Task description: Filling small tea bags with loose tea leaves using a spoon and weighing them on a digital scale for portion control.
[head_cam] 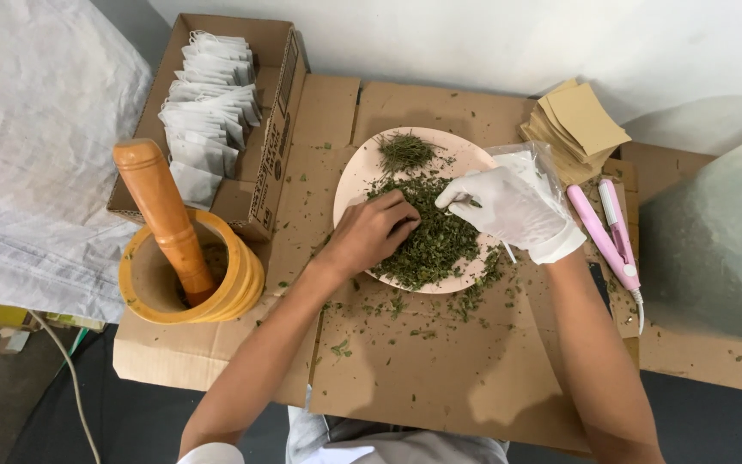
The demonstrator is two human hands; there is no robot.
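Observation:
A pale pink plate (355, 176) rests on flattened cardboard and carries a heap of dried green herb flakes (433, 245). My bare left hand (374, 230) lies on the heap with fingers curled, pinching at the flakes. My right hand (508, 209), in a white glove, hovers over the plate's right side and holds a small white filter bag with a string. A clear plastic bag (536, 160) shows behind the gloved hand.
A wooden mortar (242, 275) with a pestle (163, 210) stands at left. Behind it, a cardboard box (278, 129) holds several white filter bags. A stack of brown paper envelopes (579, 125) and a pink mini sealer (605, 232) lie at right. Loose flakes litter the cardboard (422, 369).

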